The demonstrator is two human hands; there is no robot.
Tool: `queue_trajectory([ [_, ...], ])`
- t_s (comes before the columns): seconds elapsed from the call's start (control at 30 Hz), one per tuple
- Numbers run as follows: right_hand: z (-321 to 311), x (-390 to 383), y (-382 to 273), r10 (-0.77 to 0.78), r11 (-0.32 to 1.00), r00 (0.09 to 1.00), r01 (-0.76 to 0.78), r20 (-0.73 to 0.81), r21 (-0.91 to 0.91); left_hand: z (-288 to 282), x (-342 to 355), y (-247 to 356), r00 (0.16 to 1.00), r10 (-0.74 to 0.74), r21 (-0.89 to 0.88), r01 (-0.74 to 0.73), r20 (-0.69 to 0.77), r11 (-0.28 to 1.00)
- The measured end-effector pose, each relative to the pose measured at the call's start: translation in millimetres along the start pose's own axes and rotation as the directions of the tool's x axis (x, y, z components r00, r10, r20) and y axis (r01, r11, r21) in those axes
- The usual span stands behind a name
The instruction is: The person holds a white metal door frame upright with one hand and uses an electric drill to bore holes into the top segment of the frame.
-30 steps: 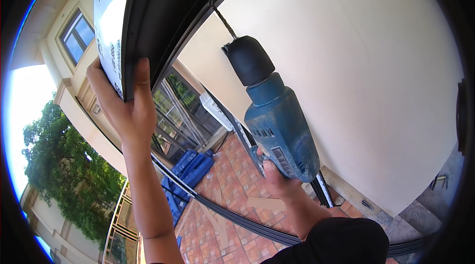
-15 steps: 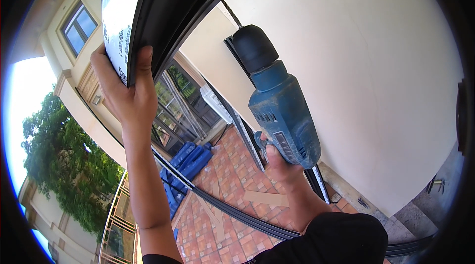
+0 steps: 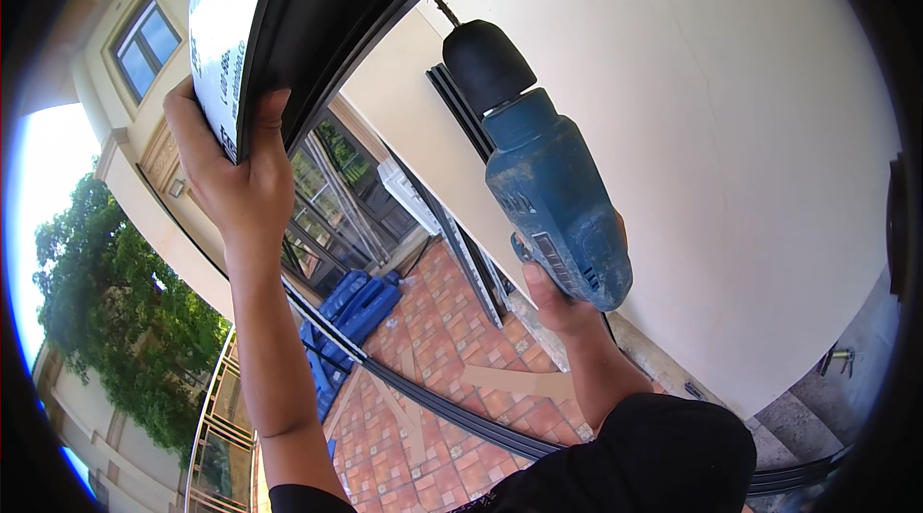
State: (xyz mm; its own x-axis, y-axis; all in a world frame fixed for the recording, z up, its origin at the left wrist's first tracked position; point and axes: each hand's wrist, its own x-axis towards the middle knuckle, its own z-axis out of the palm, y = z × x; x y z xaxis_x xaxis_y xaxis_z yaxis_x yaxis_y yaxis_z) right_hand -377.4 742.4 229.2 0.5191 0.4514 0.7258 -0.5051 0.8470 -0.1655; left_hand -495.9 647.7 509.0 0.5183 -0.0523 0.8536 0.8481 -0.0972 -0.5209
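Observation:
Overhead runs a black metal frame [image 3: 332, 8], its outer side covered with white printed film [image 3: 234, 27]. My left hand [image 3: 231, 167] grips the frame's lower end, thumb on the black face and fingers on the film side. A dusty blue power drill [image 3: 548, 191] with a black chuck [image 3: 486, 69] is in my right hand [image 3: 558, 301], which is wrapped round its handle; most of those fingers are hidden behind the drill body. The drill points up, and its thin bit [image 3: 440, 3] meets the edge of the black frame.
A cream wall [image 3: 711, 157] stands close on the right. Black metal profiles [image 3: 461, 114] lean against it, and a long dark rail [image 3: 452, 417] crosses below me. Blue wrapped bundles [image 3: 351, 316] and cardboard strips [image 3: 514, 380] lie on the tiled floor [image 3: 452, 321]. A railing [image 3: 207, 436] is at left.
The drill has moved slightly up, and less of its bit shows below the frame. My left hand keeps its grip on the frame, shifted slightly left in view.

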Motion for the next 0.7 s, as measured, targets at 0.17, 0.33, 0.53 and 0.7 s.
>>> queue_trajectory([
  [0.17, 5, -1, 2, 0.172, 0.985, 0.985, -0.172, 0.002, 0.032, -1, -1, 1, 1.000, -0.014, -0.044, 0.014, -0.004, 0.999],
  [0.33, 8, 10, 6, 0.059, 0.994, 0.998, -0.061, -0.024, -0.086, 1, 0, 5, 1.000, -0.029, -0.016, 0.030, 0.005, 0.999],
  [0.53, 1, 9, 9, 0.052, 0.989, 0.999, -0.052, 0.001, -0.140, 1, 0, 6, 0.999, -0.049, -0.052, 0.048, -0.007, 0.997],
  [0.7, 7, 20, 1, -0.090, 0.976, 0.996, 0.087, -0.004, -0.199, -1, -1, 3, 0.998, -0.055, -0.062, 0.055, -0.007, 0.997],
])
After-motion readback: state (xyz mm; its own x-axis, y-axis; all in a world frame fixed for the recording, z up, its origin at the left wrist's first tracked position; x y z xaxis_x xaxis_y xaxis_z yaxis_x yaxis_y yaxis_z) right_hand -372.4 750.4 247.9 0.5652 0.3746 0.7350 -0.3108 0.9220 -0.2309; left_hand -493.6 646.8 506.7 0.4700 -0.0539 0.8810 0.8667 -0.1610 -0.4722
